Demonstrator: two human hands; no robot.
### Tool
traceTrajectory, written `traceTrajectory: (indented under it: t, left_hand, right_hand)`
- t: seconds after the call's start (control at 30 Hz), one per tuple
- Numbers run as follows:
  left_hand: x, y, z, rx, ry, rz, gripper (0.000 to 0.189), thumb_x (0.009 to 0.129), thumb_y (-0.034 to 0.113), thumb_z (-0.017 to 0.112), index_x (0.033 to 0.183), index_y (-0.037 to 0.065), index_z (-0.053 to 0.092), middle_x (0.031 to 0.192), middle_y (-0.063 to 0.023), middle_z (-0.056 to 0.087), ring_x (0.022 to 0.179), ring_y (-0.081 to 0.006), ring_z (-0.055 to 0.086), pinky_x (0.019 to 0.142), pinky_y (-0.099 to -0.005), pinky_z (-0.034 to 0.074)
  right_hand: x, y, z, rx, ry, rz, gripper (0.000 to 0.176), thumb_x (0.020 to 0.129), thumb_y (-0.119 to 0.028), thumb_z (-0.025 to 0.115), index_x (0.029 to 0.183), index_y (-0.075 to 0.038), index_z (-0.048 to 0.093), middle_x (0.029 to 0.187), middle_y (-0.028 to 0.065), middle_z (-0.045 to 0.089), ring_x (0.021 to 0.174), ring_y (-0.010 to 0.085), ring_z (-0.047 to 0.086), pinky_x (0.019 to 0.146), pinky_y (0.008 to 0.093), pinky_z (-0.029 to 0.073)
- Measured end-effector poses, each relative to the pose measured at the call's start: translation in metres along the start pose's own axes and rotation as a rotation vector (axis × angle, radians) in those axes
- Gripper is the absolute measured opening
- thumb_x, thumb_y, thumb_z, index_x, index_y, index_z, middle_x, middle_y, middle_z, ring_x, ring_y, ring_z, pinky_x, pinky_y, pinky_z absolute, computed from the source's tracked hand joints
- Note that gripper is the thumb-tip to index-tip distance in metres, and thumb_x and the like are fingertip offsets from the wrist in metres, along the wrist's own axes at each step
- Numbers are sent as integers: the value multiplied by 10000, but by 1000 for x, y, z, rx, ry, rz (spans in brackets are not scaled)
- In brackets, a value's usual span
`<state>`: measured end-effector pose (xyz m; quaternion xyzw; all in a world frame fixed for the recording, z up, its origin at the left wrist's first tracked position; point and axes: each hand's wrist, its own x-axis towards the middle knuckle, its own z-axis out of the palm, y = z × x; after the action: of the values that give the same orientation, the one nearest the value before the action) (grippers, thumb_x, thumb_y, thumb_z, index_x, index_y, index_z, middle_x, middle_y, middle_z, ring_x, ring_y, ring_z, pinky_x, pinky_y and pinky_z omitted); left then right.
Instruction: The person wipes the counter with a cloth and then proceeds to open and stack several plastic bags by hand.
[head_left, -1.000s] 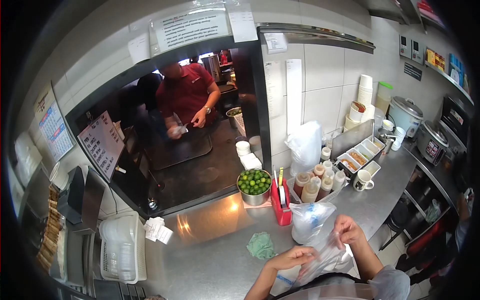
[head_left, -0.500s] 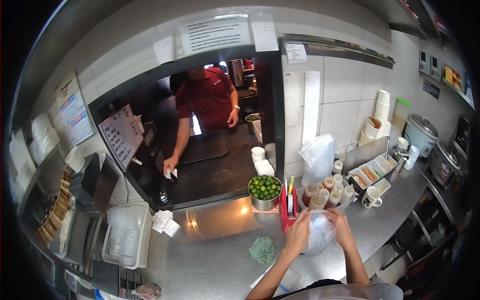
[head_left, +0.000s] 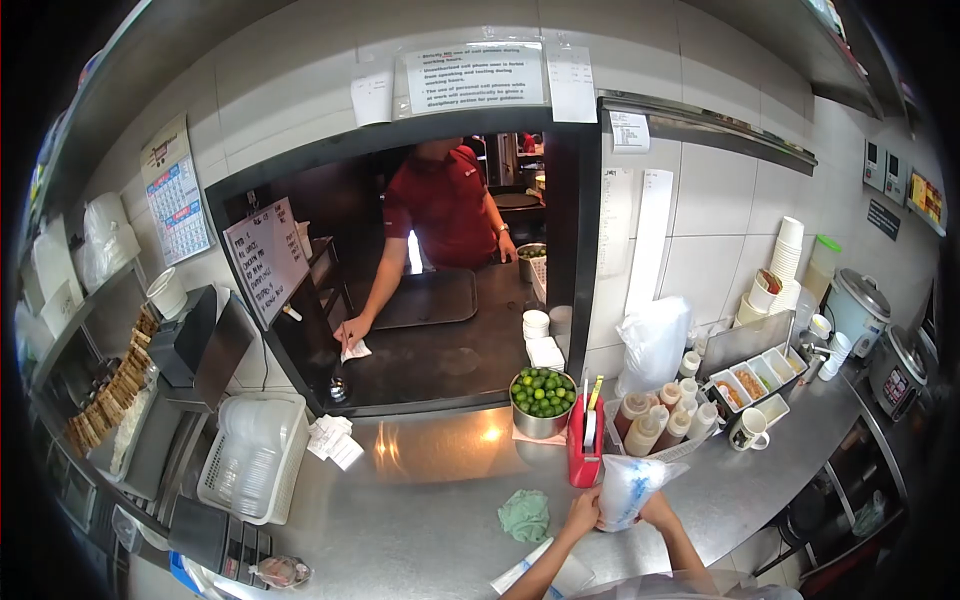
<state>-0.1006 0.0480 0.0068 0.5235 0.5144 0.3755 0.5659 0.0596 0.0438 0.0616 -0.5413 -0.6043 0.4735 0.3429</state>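
A filled clear plastic bag (head_left: 632, 490) with blue print stands upright between my hands over the steel counter. My left hand (head_left: 584, 512) is closed on the bag's lower left side. Around its lower right side is my right hand (head_left: 659, 512), its fingertips partly hidden behind the plastic. Just beyond the bag are a red tape dispenser (head_left: 585, 447) and a tray of squeeze bottles (head_left: 672, 420). A green cloth (head_left: 524, 516) lies to the left of my left hand, and a white paper sheet (head_left: 540, 573) lies partly under my left forearm.
A metal bowl of green limes (head_left: 542, 400) stands beside the dispenser. Across the pass window, a person in a red shirt (head_left: 437, 200) reaches to a white slip (head_left: 356, 350). A basket of plastic lids (head_left: 256, 460) sits left; a mug (head_left: 749, 428) and condiment bins (head_left: 750, 378) stand right.
The bag's top, earlier held up between both hands, now stands free above them. My hands have moved down to its lower sides. The view has shifted slightly.
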Motion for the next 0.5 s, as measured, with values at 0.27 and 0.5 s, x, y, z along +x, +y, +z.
traceTrajectory:
  t: [0.27,0.5]
  left_hand:
    - [32,-8,-22,-258,-409,-281,327,945,196,307,1223,106,454,965,-88,604,656,-176,625,558,-302,558]
    - [30,-54,-14,-653,-229,-220,331,915,233,449,1238,164,430,906,-27,590,696,-121,586,548,-257,473]
  right_hand:
    - [28,48,-30,207,-324,293,294,851,-238,541,1080,-55,561,910,105,636,726,179,633,572,338,552]
    - [39,74,-22,479,-300,443,320,887,-380,475,1042,-120,578,907,61,646,757,177,630,596,337,534]
